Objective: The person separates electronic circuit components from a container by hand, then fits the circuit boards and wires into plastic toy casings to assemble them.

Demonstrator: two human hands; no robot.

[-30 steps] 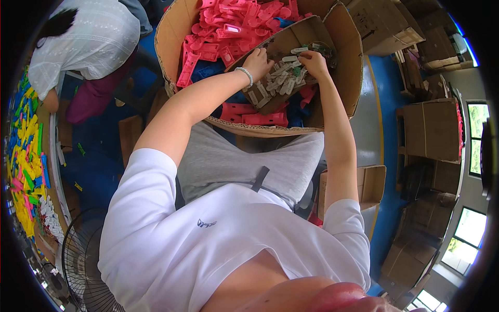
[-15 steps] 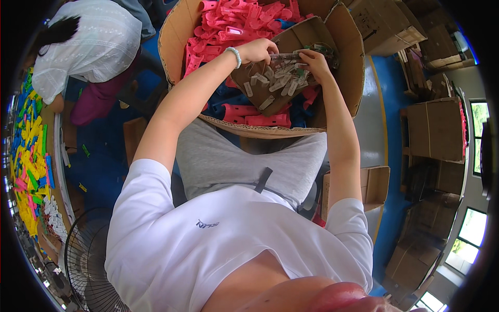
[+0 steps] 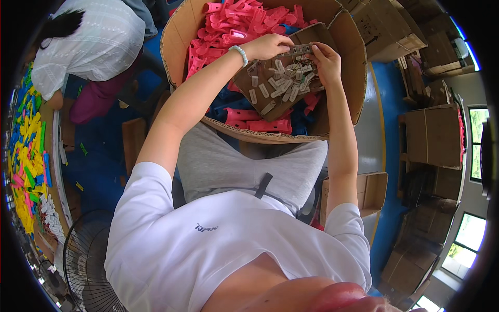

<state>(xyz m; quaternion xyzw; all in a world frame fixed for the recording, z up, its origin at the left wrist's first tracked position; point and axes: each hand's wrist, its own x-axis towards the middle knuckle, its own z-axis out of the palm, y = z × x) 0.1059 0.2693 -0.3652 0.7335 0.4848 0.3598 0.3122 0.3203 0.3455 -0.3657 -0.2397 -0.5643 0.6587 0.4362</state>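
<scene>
A narrow, greyish see-through strip with small squares along it point(image 3: 300, 50) is stretched between my two hands. My left hand point(image 3: 269, 47), with a pale bead bracelet at the wrist, pinches its left end. Closed on the strip's right end are the fingers of my right hand point(image 3: 327, 61). Below the strip, small whitish oblong pieces with thin wires point(image 3: 283, 86) lie scattered on a brown cardboard sheet or tray point(image 3: 264, 108). That cardboard rests inside a large open carton point(image 3: 345, 99), on top of pink plastic parts point(image 3: 254, 21) and dark blue ones point(image 3: 228, 100).
On the left, a person in a white top point(image 3: 93, 41) leans by a table heaped with yellow, green and pink parts point(image 3: 28, 156). A black fan point(image 3: 88, 260) stands at lower left. A small carton point(image 3: 371, 190) sits right of my legs; stacked cartons point(image 3: 434, 130) line the right side.
Both hands have moved slightly right, carrying the strip. It now shows its squares more plainly, and my right hand has turned more upright. The cardboard with the whitish pieces has shifted a little.
</scene>
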